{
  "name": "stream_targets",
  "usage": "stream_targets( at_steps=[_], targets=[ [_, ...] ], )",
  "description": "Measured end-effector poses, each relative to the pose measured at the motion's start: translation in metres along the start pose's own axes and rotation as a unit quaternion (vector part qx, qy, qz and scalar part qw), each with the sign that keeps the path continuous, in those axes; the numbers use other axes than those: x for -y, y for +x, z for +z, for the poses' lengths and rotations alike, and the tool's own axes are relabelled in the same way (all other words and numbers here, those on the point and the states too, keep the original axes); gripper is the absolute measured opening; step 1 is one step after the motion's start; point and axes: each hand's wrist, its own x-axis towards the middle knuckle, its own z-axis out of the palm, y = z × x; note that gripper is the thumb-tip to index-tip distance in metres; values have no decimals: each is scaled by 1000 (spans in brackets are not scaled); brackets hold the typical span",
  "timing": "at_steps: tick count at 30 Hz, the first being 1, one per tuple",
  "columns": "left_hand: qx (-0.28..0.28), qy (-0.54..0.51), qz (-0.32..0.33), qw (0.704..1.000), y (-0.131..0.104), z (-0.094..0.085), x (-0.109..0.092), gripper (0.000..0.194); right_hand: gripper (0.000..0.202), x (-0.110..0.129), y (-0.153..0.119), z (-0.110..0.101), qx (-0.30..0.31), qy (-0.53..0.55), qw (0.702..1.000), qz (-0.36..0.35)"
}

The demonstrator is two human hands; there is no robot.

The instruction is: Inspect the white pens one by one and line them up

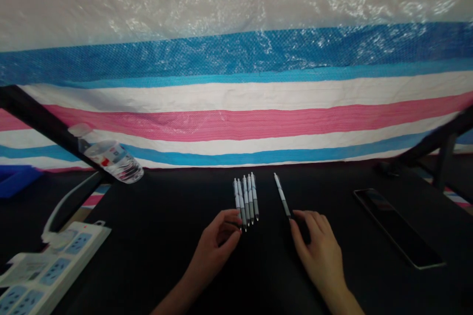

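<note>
Several white-and-grey click pens (247, 201) lie side by side in a row on the black table (155, 251). At the row's left lower end is my left hand (218, 238), its thumb and curled fingers apart, with the fingertips touching or very close to the leftmost pens. A single pen of the same kind (282, 195) lies to the right of the row, slanting away from me. Its grey tip end sits between the thumb and index finger of my right hand (318, 243), which pinches it. The other right fingers are bent beside the index finger.
A dark smartphone (399, 229) lies at the right. On the left are a white power strip (55, 270) with a plugged-in cable, a tilted clear water bottle (114, 157) and a blue tray (16, 179). Striped plastic sheeting (236, 98) hangs behind, with black frame bars (48, 125) in front.
</note>
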Motion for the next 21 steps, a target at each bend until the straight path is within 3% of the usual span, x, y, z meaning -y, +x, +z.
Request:
stream_targets(
  at_steps=[3,6,11,17,21],
  targets=[
    [43,0,7,999,-9,12,0,28,37,-3,2,5,1,-52,998,29],
    [52,15,32,998,-11,19,1,25,46,-9,4,12,3,-82,996,40],
    [51,25,66,996,-12,17,5,20,49,-16,6,20,5,-111,992,62],
    [34,32,73,996,-16,14,13,23,32,-8,10,15,8,-37,994,100],
    [-9,-19,77,997,-16,14,20,33,28,-7,11,8,-64,65,987,134]
  ],
)
